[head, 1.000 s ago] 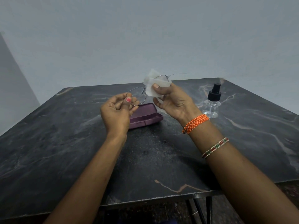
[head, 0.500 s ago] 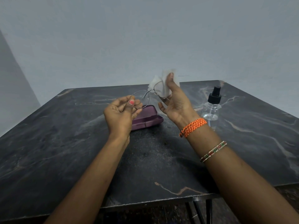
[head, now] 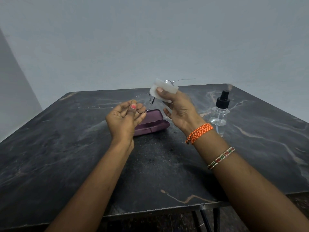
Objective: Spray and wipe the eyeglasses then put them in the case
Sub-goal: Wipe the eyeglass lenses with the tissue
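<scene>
My right hand point(head: 180, 111) has its thumb and fingers folded round a white cloth point(head: 164, 91), pinching one lens of the eyeglasses point(head: 145, 104) inside the fold; the lens rim and one thin temple wire poke out just above and beyond my fingertips. My left hand point(head: 124, 118) grips the other lens by its wire rim, thumb on the near side and fingers curled behind, so the frame spans the gap between my two hands, up off the table point(head: 66, 156).

I read this as the wiping step, mid-way: the cloth is clamped on the far lens, and I can't tell whether the lens by my left fingers has had its turn. The case point(head: 150, 124) lies open just beyond and below my left fingers, partly hidden behind that hand. The spray bottle point(head: 220, 109) stands upright out past my right wrist, apart from both hands and untouched.

What the next move calls for, I judge, is a light rub between thumb and finger pads without bending that thin wire frame. Then I would shift the cloth across to the lens nearest my left thumb. The temples would need folding before the glasses go down into the case beneath my hands.
</scene>
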